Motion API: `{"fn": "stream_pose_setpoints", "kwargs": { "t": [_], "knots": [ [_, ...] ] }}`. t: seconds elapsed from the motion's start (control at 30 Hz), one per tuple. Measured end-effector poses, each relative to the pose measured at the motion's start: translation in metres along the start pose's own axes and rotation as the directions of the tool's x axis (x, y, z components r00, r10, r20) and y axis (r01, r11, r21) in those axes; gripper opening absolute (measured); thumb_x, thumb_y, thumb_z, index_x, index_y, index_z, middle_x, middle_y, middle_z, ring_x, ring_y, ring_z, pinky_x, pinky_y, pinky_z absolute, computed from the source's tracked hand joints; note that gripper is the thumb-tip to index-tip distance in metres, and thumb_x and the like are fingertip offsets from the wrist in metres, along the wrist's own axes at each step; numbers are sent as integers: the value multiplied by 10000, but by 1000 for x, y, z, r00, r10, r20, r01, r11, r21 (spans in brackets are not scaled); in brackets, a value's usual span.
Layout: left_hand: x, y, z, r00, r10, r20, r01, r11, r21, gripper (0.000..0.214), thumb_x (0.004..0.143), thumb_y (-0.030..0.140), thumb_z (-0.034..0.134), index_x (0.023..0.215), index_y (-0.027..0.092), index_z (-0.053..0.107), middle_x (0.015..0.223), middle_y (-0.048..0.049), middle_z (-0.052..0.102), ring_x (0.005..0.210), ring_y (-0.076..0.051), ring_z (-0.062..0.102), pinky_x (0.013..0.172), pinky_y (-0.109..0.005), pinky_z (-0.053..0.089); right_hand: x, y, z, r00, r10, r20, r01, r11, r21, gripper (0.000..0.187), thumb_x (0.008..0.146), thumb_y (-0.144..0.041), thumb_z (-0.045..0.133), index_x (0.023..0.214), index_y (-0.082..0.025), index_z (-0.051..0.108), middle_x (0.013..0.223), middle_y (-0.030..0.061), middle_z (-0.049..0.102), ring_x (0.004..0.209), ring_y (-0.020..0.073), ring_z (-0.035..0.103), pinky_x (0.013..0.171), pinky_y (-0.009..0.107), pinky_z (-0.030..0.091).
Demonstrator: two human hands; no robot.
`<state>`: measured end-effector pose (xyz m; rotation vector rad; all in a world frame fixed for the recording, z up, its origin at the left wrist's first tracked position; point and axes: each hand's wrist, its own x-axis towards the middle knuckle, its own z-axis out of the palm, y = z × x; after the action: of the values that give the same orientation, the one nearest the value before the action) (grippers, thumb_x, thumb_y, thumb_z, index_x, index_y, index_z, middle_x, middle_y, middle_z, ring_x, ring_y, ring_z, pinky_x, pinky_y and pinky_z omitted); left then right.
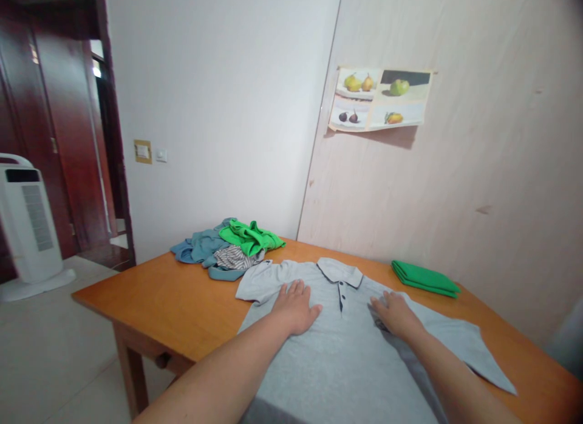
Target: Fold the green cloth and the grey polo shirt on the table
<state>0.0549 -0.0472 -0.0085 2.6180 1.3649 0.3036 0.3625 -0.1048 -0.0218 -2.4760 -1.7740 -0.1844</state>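
A light grey polo shirt [339,351] lies spread front side up on the wooden table, its collar toward the wall and its short sleeves out to both sides. The collar has a dark edge, and dark buttons run down the placket. My left hand [296,305] rests flat on the chest to the left of the placket, fingers stretched out. On the other side, my right hand [397,314] lies on the shirt near the right shoulder, its fingers extended over the cloth. The shirt's lower end runs out of view at the bottom.
A loose heap of clothes [218,248], blue-grey, striped and bright green, sits at the table's back left. A folded green garment [426,278] lies at the back right. The table [182,302] stands against the wall. A white fan-like appliance [31,223] stands on the floor at left.
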Motion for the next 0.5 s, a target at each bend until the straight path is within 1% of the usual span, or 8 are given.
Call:
{"fn": "stream_pose_setpoints", "kwargs": {
  "t": [0.07, 0.13, 0.17, 0.23, 0.33, 0.4, 0.43, 0.5],
  "knots": [
    [-2, 0, -1, 1000, -1, -1, 1, 1000, -5, 813, 935, 665, 221, 1526, 120, 337, 1610, -166, 234, 1507, -302, 129, 1198, -549, 87, 5, -9, 6, 1000, -4, -7, 4, 1000, 1, 589, 973, -451, 303, 1401, -99, 505, 1511, 187, 435, 1461, 295, 282, 1180, 427, 212],
    [-3, 0, -2, 1000, -4, 5, 4, 1000, -9, 807, 935, 664, 220, 1530, 130, 332, 1612, -161, 233, 1508, -301, 123, 1198, -551, 85, 7, -15, 14, 1000, 27, -6, -27, 1000, 1, 670, 980, -488, 256, 1420, -27, 462, 1506, 228, 425, 1445, 320, 312, 1165, 451, 250],
    [-4, 0, -3, 1000, -4, 9, 4, 1000, -13, 806, 934, 665, 223, 1531, 134, 329, 1613, -159, 231, 1509, -301, 120, 1198, -551, 85, 7, -17, 19, 999, 39, -4, -39, 999, 3, 696, 979, -506, 241, 1427, -15, 449, 1505, 236, 423, 1438, 332, 323, 1152, 471, 272],
    [-5, 0, -3, 1000, -1, 18, 2, 1000, -23, 810, 929, 670, 239, 1532, 137, 328, 1615, -158, 225, 1510, -303, 115, 1199, -549, 87, 6, -18, 25, 999, 51, -1, -51, 999, 9, 712, 972, -531, 238, 1440, -34, 441, 1513, 223, 418, 1437, 341, 324, 1136, 495, 294],
    [-4, -2, -1, 1000, 9, 13, -9, 999, -46, 795, 922, 668, 282, 1519, 147, 351, 1614, -153, 237, 1507, -302, 129, 1200, -547, 95, 4, -16, 30, 998, 68, -6, -68, 998, 20, 723, 965, -550, 234, 1466, -62, 421, 1533, 198, 402, 1453, 336, 294, 1142, 505, 283],
    [-1, -5, -2, 1000, 10, 3, -10, 997, -70, 763, 917, 656, 328, 1494, 161, 392, 1597, -149, 288, 1494, -298, 191, 1200, -528, 135, 3, -16, 30, 997, 77, -5, -76, 997, 26, 731, 962, -556, 229, 1474, -68, 413, 1538, 194, 396, 1456, 336, 288, 1146, 511, 275],
    [1, -7, -3, 1000, 1, -16, -2, 997, -83, 731, 918, 639, 348, 1470, 166, 424, 1577, -145, 336, 1476, -290, 249, 1197, -497, 179, 3, -16, 29, 997, 78, -1, -78, 997, 28, 734, 962, -557, 225, 1476, -69, 411, 1539, 195, 393, 1457, 336, 286, 1147, 512, 273],
    [9, -14, -10, 996, -37, -82, 28, 994, -107, 641, 937, 577, 364, 1416, 166, 480, 1512, -135, 447, 1409, -259, 385, 1161, -399, 291, 3, -17, 28, 997, 80, 7, -80, 996, 29, 741, 959, -561, 221, 1479, -67, 407, 1540, 195, 390, 1459, 334, 281, 1149, 511, 270]
  ]
}}
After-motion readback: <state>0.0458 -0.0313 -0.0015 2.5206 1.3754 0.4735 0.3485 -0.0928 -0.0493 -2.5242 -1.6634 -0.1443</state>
